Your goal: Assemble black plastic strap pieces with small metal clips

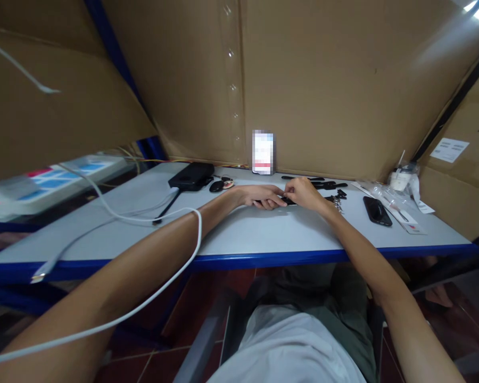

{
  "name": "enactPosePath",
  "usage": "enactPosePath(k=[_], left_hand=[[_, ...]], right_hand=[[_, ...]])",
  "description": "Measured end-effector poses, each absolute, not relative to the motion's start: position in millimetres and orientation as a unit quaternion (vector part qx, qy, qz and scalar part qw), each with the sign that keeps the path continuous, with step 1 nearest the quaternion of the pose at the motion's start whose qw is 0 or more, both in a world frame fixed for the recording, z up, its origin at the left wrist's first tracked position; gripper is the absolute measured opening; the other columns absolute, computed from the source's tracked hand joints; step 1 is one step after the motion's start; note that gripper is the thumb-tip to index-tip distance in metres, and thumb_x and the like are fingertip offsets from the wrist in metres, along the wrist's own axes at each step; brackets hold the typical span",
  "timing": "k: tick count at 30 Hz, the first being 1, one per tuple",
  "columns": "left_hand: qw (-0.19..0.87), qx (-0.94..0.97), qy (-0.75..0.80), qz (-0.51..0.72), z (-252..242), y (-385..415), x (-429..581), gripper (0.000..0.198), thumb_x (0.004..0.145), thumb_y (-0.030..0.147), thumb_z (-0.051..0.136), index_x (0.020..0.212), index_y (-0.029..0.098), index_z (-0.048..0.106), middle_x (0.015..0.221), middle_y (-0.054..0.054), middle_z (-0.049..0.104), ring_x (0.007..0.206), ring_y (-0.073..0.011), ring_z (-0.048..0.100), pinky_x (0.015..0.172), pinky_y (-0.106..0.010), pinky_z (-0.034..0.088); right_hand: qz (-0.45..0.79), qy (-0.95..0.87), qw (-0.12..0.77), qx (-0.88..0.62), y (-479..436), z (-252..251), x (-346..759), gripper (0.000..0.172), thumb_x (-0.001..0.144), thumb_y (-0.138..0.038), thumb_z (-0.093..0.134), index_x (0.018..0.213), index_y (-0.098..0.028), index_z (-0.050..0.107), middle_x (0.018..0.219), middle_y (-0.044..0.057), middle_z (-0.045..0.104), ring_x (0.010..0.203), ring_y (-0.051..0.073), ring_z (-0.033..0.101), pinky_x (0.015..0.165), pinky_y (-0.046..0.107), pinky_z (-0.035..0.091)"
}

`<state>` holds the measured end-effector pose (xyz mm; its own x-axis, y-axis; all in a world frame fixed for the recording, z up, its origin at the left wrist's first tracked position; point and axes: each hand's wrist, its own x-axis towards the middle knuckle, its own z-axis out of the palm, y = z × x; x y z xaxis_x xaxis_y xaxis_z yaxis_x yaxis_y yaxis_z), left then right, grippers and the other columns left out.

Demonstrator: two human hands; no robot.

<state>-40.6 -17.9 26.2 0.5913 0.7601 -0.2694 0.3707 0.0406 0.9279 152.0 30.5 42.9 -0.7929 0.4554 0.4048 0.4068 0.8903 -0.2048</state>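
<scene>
My left hand (263, 196) is closed around a slim black strap-like piece (290, 201), just above the table's middle. My right hand (303, 192) meets it from the right, fingers pinched at the same piece; its exact kind is hidden by my fingers. Behind my right hand lie several black strips (329, 185), which look like straps. Close to my right wrist is a small heap of shiny metal bits (338, 204), with small black parts (342, 194) beside it.
A phone (263, 153) with a lit screen leans against the cardboard (311, 96). Left are a black box (192, 176) and a dark oval object (216, 186). A dark phone (377, 211) and clear plastic bags (387, 199) lie right. A white cable (199, 234) crosses my left arm.
</scene>
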Motion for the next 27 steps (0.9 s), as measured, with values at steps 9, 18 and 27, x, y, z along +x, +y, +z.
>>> enactPosePath(k=[9, 18, 27], left_hand=[[0.587, 0.674, 0.417, 0.165, 21.4, -13.3, -45.9, 0.031, 0.081, 0.042, 0.074, 0.097, 0.022, 0.058, 0.061, 0.010, 0.023, 0.044, -0.0058, 0.010, 0.041, -0.026, 0.003], [0.600, 0.674, 0.402, 0.160, 20.4, -12.0, -45.9, 0.028, 0.083, 0.040, 0.072, 0.099, 0.023, 0.056, 0.061, 0.009, 0.023, 0.043, -0.0055, 0.010, 0.040, -0.027, 0.003], [0.584, 0.709, 0.361, 0.159, 21.2, -13.5, -44.9, 0.026, 0.083, 0.042, 0.071, 0.093, 0.021, 0.058, 0.059, 0.010, 0.021, 0.043, -0.0051, 0.008, 0.040, -0.027, 0.002]], right_hand=[[0.126, -0.915, 0.249, -0.290, 29.7, 41.0, 143.2, 0.017, 0.079, -0.004, 0.064, 0.077, -0.013, 0.079, 0.073, 0.004, 0.074, 0.069, 0.014, 0.064, 0.066, 0.023, 0.040], [0.042, -0.905, 0.214, -0.364, 26.3, 45.4, 149.1, 0.016, 0.083, -0.020, 0.065, 0.072, -0.015, 0.075, 0.072, 0.005, 0.070, 0.066, 0.014, 0.055, 0.060, 0.026, 0.030], [0.054, -0.924, 0.196, -0.323, 27.0, 42.1, 149.4, 0.033, 0.089, -0.032, 0.067, 0.061, -0.015, 0.070, 0.060, 0.003, 0.061, 0.060, 0.012, 0.049, 0.057, 0.026, 0.027]])
